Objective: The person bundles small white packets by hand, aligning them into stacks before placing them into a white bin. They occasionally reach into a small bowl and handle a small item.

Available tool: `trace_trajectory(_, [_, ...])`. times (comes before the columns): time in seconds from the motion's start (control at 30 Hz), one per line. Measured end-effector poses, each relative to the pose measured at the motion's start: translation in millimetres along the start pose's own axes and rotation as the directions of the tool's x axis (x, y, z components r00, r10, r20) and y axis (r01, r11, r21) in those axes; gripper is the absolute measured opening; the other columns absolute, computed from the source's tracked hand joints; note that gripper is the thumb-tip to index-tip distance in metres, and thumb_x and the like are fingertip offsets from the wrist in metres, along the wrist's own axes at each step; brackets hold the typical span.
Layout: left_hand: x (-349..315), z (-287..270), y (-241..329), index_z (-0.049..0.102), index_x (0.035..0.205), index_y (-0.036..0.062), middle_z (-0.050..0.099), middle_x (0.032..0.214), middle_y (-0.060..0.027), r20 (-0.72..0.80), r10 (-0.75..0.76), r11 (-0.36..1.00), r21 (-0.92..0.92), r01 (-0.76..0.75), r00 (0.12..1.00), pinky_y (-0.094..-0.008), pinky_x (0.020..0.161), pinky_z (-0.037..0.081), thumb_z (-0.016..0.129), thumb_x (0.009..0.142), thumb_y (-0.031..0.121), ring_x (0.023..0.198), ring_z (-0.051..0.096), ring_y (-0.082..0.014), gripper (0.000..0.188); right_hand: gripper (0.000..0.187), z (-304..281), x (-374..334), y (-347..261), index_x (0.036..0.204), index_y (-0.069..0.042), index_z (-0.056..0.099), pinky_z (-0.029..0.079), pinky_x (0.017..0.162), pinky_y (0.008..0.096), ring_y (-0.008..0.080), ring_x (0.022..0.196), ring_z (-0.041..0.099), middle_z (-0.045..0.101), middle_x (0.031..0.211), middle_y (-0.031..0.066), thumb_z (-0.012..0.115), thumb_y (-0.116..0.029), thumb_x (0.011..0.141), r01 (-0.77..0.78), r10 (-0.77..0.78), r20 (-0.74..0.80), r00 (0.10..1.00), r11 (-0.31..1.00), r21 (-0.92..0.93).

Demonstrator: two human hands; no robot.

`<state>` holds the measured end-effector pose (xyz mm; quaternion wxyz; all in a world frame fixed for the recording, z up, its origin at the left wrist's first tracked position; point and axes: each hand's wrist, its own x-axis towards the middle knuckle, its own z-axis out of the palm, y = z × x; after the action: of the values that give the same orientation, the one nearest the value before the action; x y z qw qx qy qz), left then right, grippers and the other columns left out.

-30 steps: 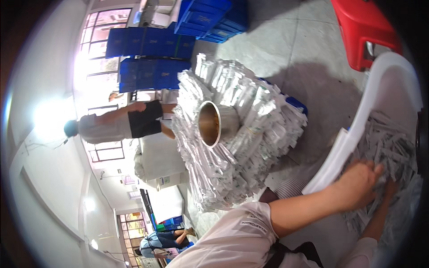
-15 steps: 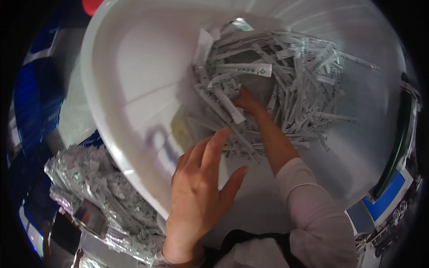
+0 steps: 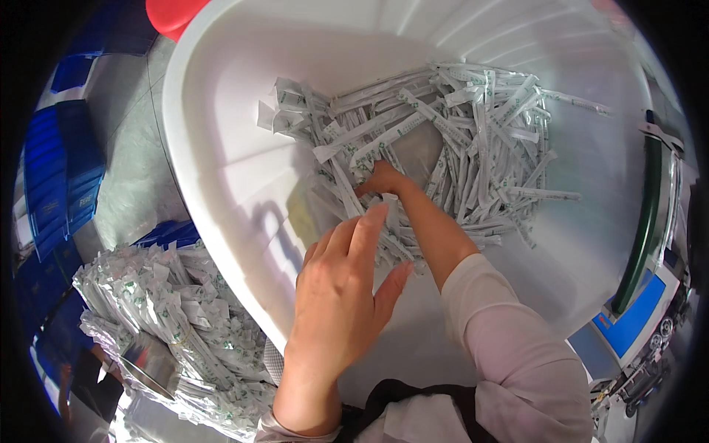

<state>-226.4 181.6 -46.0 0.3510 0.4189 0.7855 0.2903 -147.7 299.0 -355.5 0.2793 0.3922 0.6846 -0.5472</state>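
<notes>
My right hand [image 3: 382, 178] reaches down into a deep white tub [image 3: 229, 155] and closes around some slim wrapped packets [image 3: 365, 161]. Its fingertips are partly hidden among them. Long, narrow white packets with green print [image 3: 473, 159] lie heaped in a rough ring on the tub's floor, crossing at many angles. At the left of the heap a cluster of packet ends [image 3: 288, 111] sticks up against the wall. My left hand [image 3: 338, 295] hovers over the tub's near left side, fingers extended and thumb apart, holding nothing.
Outside the tub at lower left stands a big pile of similar wrapped packets [image 3: 177, 332]. Blue bins [image 3: 65, 170] are at the far left, and a red object [image 3: 173, 13] touches the top edge. A dark green bar [image 3: 641, 229] and a blue-topped unit [image 3: 629, 314] flank the right side.
My right hand has shifted left and slightly nearer, with packets in its fingers. Packets at the heap's left have swung and spread outward. My left hand stays open, a little further right.
</notes>
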Motion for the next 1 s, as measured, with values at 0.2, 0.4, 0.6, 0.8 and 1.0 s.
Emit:
trace_trajectory(0.2, [-7.8,-3.3,-8.0,0.048,0.115,0.0014,0.059,0.098,-0.0221,-0.050,-0.003,1.000,-0.012,0.002,0.999,-0.0392,0.076,0.045,0.067,0.074,0.017,0.093,0.057,-0.0363,0.048,0.091,-26.7,-81.6,-15.0,0.118,0.006,0.044,0.043,0.088,0.0352,0.0269,0.108,0.051,0.050,0.118,0.0188,0.087,-0.022,0.043,0.070,-0.023,-0.137,0.990,0.934,0.349])
trace_trajectory(0.4, [-5.8,1.6,-9.4,0.049,0.114,0.0006,0.059,0.098,-0.0215,-0.053,0.031,0.998,-0.060,-0.034,0.998,-0.0394,0.077,0.045,0.066,0.074,0.020,0.093,0.058,-0.0351,0.047,0.062,-49.6,-126.5,12.8,0.111,0.001,0.054,0.044,0.084,0.0309,0.0200,0.095,0.056,0.060,0.104,0.0091,0.081,-0.007,0.056,0.144,-0.049,-0.171,0.984,0.788,0.599])
trace_trajectory(0.6, [-7.1,-0.9,-4.8,0.049,0.114,0.0021,0.059,0.099,-0.0208,-0.045,0.056,0.997,-0.051,-0.058,0.997,-0.0387,0.076,0.046,0.066,0.074,0.018,0.091,0.058,-0.0352,0.046,0.071,24.1,-63.8,35.5,0.114,-0.004,0.052,0.044,0.084,0.0338,0.0250,0.098,0.057,0.060,0.105,0.0109,0.080,-0.023,0.052,0.349,-0.334,-0.388,0.859,0.936,-0.034])
trace_trajectory(0.8, [-0.3,-0.4,7.3,0.050,0.113,0.0029,0.060,0.097,-0.0197,-0.056,0.142,0.985,-0.094,-0.147,0.988,-0.0373,0.076,0.047,0.067,0.073,0.015,0.089,0.060,-0.0324,0.046,0.067,3.4,11.0,67.7,0.104,-0.002,0.056,0.045,0.082,0.0337,0.0257,0.096,0.058,0.061,0.099,0.0135,0.082,-0.031,0.049,0.396,-0.421,-0.415,0.806,0.906,-0.150])
trace_trajectory(1.0, [-5.2,-2.4,-13.2,0.052,0.113,0.0042,0.063,0.092,-0.0165,-0.192,0.005,0.995,-0.099,-0.024,0.981,-0.0364,0.075,0.047,0.071,0.069,0.012,0.087,0.061,-0.0281,0.048,0.050,-79.4,-173.9,-50.8,0.099,-0.001,0.058,0.046,0.079,0.0310,0.0163,0.091,0.057,0.062,0.098,0.0040,0.082,-0.013,0.057,0.465,-0.265,-0.411,0.872,0.712,0.526])
